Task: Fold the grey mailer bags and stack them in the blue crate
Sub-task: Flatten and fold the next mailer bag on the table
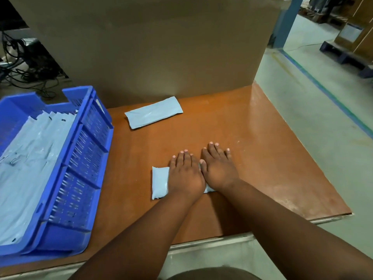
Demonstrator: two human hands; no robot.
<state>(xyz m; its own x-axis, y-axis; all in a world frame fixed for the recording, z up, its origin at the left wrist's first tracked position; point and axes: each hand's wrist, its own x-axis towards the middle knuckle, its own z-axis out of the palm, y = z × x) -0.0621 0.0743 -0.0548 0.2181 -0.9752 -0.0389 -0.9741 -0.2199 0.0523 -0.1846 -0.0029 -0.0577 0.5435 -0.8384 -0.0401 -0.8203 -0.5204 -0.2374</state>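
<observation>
Two bare forearms were extended from the bottom edge of the head view over the brown table (262, 148). Both hands were laid flat, side by side and touching at the thumbs, with fingers straight. The left hand (184, 174) and the right hand (219, 168) were pressed down on one folded mailer bag (160, 182), which was lying near the front middle of the table; only its left end and a sliver under the right wrist were left uncovered. Nothing was gripped by either hand.

One second folded mailer bag (154, 115) was seen farther back on the table, well apart from the hands and just in front of a large cardboard sheet (151, 47) standing upright along the rear edge.

One blue crate (86, 158) was set on the left part of the table. Many grey mailer bags (34, 158) were overlapped inside it; their number could not be counted.
</observation>
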